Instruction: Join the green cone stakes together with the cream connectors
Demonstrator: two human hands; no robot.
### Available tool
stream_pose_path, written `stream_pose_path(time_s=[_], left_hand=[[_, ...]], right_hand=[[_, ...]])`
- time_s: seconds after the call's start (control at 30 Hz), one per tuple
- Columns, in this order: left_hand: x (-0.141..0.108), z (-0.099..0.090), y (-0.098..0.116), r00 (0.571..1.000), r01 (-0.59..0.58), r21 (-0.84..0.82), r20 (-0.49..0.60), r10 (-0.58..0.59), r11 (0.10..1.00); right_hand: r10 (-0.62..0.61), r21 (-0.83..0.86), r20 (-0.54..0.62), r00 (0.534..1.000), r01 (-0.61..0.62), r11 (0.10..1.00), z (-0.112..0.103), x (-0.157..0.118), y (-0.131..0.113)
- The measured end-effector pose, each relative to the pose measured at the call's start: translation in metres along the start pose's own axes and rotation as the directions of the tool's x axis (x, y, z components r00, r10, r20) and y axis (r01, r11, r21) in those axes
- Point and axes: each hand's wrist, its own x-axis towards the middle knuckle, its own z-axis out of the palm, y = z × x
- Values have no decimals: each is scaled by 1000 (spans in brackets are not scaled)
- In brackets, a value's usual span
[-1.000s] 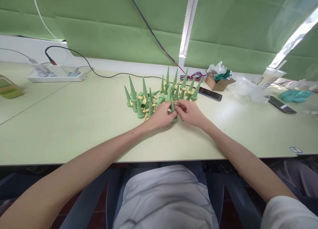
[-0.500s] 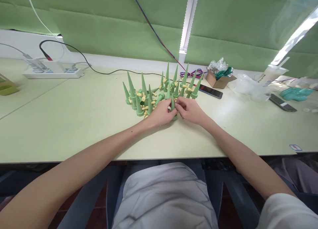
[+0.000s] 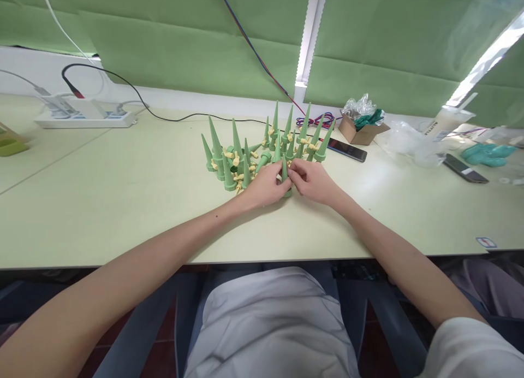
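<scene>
A green plant-watering spike [image 3: 284, 170] stands point up on the table, between my two hands. My left hand [image 3: 266, 185] is closed around its side, thumb and forefinger against it. From the other side my right hand [image 3: 313, 181] is pinched with fingertips at the spike; whatever small part they grip is hidden. Just beyond my hands stand more green spikes [image 3: 229, 173] with yellow valves [image 3: 236, 158], several upright in a left group and several in a right group [image 3: 303, 129]. A few pieces lie on their sides, such as a green spike [image 3: 263, 160] behind my left hand.
A phone [image 3: 347, 149] lies right of the spikes, near a small cardboard box [image 3: 362, 131] with plastic and green material. Further right are a plastic bag [image 3: 413, 143], a cup [image 3: 446, 122], a second phone [image 3: 464, 167] and teal gloves [image 3: 487, 154]. A power strip [image 3: 85, 120] sits far left.
</scene>
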Motion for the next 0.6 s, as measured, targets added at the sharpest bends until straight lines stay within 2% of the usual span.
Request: stream_pose_path(time_s=[0.6], left_hand=[[0, 1, -4, 998, -57, 31, -6, 57, 998]], right_hand=[[-31, -53, -12, 999, 30, 998, 0, 0, 3]])
